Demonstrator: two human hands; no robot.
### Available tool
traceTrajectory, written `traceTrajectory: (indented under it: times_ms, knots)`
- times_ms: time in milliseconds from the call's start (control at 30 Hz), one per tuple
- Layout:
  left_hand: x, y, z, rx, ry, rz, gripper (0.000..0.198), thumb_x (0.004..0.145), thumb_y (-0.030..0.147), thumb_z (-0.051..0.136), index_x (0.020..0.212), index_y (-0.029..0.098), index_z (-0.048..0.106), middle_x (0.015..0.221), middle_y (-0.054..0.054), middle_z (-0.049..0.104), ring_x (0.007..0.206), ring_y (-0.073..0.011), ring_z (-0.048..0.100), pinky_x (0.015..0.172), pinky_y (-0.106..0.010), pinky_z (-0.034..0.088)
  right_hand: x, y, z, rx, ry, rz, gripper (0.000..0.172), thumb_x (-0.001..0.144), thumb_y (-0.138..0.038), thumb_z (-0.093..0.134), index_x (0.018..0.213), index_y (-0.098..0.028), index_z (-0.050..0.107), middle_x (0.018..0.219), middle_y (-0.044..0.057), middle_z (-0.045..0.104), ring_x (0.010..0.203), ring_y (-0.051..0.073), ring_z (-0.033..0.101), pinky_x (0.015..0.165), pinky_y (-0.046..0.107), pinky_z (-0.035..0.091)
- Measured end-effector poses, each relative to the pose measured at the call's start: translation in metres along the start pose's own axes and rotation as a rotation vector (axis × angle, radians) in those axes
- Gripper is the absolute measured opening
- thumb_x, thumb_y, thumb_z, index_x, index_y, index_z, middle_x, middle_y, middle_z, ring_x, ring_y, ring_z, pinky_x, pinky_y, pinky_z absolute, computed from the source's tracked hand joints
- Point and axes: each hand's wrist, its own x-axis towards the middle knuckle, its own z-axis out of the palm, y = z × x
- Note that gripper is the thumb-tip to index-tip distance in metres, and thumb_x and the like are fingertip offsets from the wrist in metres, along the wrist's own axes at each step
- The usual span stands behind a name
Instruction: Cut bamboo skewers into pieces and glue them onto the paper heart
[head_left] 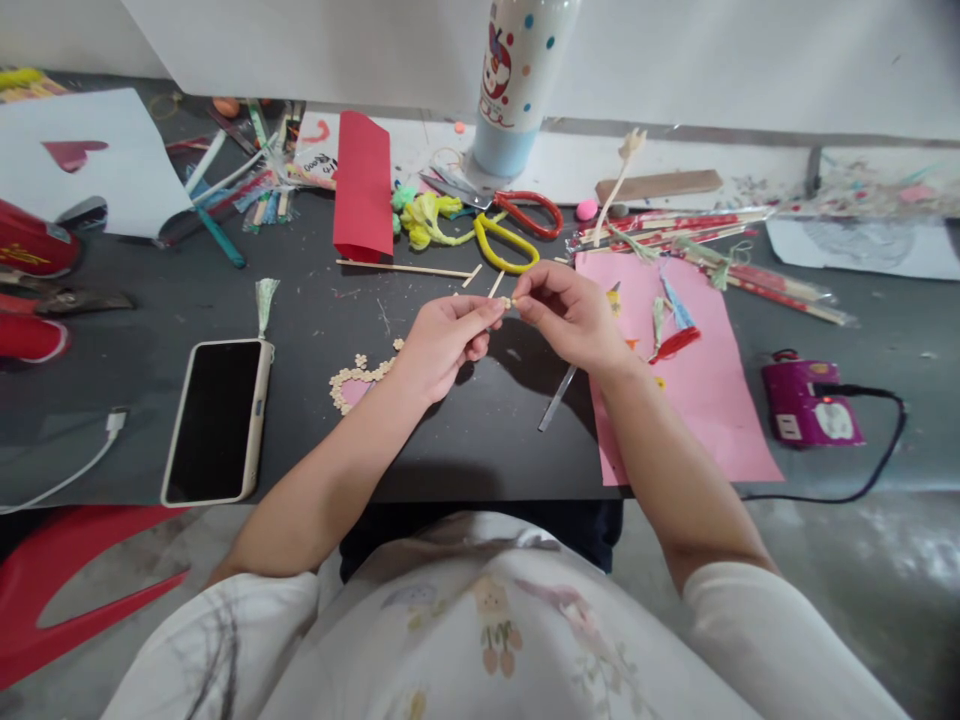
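Note:
Over the middle of the dark table, my left hand (454,345) and my right hand (566,310) meet fingertip to fingertip. Both pinch a tiny beige piece (508,302), mostly covered by the fingers. Partly behind my left forearm lies a curved outline of small beige flower-like pieces (346,384) around a pink centre. One loose beige cluster (361,361) sits just above it. Thin wooden sticks (409,268) lie beyond my hands, near scissors (510,245) with red and yellow handles. A flat clear strip (556,400) rests below my right hand.
A phone (217,420) lies at left, near a white cable (94,460). Pink paper (697,400) with small tassels lies under my right forearm; a purple box (811,402) with a black cable sits at right. A bottle (517,90) and red paper (363,185) stand behind.

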Motion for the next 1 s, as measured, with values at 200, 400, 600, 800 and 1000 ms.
traceTrajectory:
  times_ms: [200, 400, 600, 800, 1000]
  knots:
    - [-0.0002, -0.0001, 0.0003, 0.033, 0.019, 0.032, 0.026, 0.066, 0.035, 0.076, 0.069, 0.013, 0.062, 0.063, 0.004, 0.053, 0.042, 0.0008, 0.038, 0.039, -0.016, 0.025, 0.0009, 0.0066, 0.0016, 0.011, 0.045, -0.144, 0.01, 0.085, -0.029, 0.058, 0.084, -0.019, 0.058, 0.079, 0.001, 0.058, 0.069, 0.011, 0.049, 0.061, 0.025, 0.041]
    - [0.0007, -0.0014, -0.0009, 0.046, 0.025, 0.05, 0.025, 0.066, 0.035, 0.076, 0.069, 0.014, 0.063, 0.062, 0.004, 0.053, 0.041, 0.0005, 0.039, 0.038, -0.016, 0.026, 0.0011, 0.0058, 0.0023, -0.015, 0.058, -0.191, 0.009, 0.085, -0.029, 0.059, 0.083, -0.02, 0.058, 0.078, 0.0, 0.058, 0.068, 0.01, 0.05, 0.061, 0.025, 0.04]
    - [0.0014, -0.0006, -0.0001, 0.049, 0.043, 0.059, 0.025, 0.064, 0.033, 0.078, 0.069, 0.013, 0.064, 0.06, 0.004, 0.053, 0.041, 0.0003, 0.039, 0.037, -0.016, 0.026, 0.0011, 0.0065, 0.0022, -0.038, 0.063, -0.205, 0.009, 0.084, -0.028, 0.059, 0.083, -0.019, 0.058, 0.078, 0.001, 0.059, 0.068, 0.01, 0.05, 0.061, 0.025, 0.04]
    - [0.002, -0.0003, 0.0009, 0.048, 0.057, 0.075, 0.025, 0.064, 0.032, 0.079, 0.068, 0.013, 0.064, 0.057, 0.004, 0.053, 0.04, -0.0003, 0.039, 0.037, -0.017, 0.026, 0.0012, 0.0076, 0.0033, -0.045, 0.071, -0.208, 0.01, 0.084, -0.028, 0.059, 0.082, -0.019, 0.058, 0.077, 0.001, 0.059, 0.068, 0.011, 0.05, 0.061, 0.025, 0.041]
    - [0.004, -0.0041, -0.0008, 0.07, 0.074, 0.133, 0.024, 0.064, 0.034, 0.078, 0.069, 0.014, 0.064, 0.056, 0.005, 0.054, 0.04, -0.0007, 0.039, 0.037, -0.017, 0.028, 0.0006, 0.0074, 0.0036, 0.026, 0.11, -0.143, 0.01, 0.081, -0.029, 0.064, 0.083, -0.02, 0.061, 0.079, 0.001, 0.061, 0.07, 0.011, 0.054, 0.063, 0.027, 0.045]
